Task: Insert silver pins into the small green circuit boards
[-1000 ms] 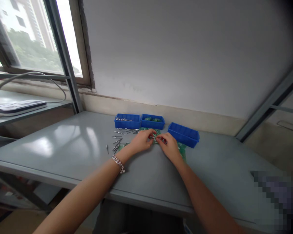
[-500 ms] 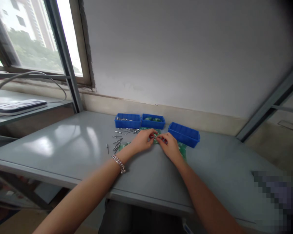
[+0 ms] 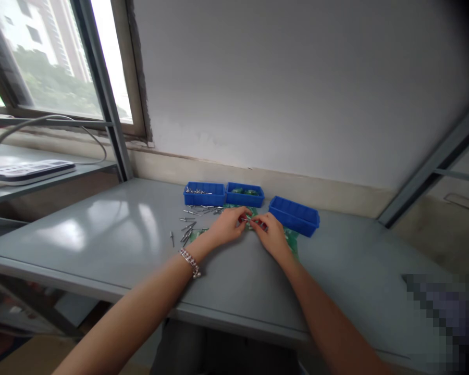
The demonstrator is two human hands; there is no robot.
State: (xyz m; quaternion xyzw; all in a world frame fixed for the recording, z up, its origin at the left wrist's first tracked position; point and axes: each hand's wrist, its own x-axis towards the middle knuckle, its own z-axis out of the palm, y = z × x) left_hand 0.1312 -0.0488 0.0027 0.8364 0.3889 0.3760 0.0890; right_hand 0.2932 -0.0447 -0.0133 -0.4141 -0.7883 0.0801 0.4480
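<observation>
My left hand (image 3: 229, 226) and my right hand (image 3: 272, 234) meet over the table, fingertips nearly touching. Between the left thumb and forefinger a thin silver piece shows, like a blind rivet (image 3: 245, 219). The right fingers are pinched together at its other side; what they hold is too small to make out. Loose blind rivets (image 3: 187, 235) lie scattered left of my left hand. Green plastic packaging (image 3: 292, 241) shows beside my right hand, with more green pieces behind and left of the hands, partly covered.
Behind the hands stand a blue bin (image 3: 204, 200) holding rivets, a second blue bin (image 3: 244, 200) with green packets, and a third blue bin (image 3: 294, 219) at an angle. The wall rises behind the table (image 3: 113, 234). A metal post (image 3: 101, 78) stands left.
Almost nothing differs. Both hands stay pinched together in the same place, with only slight movement at the fingertips.
</observation>
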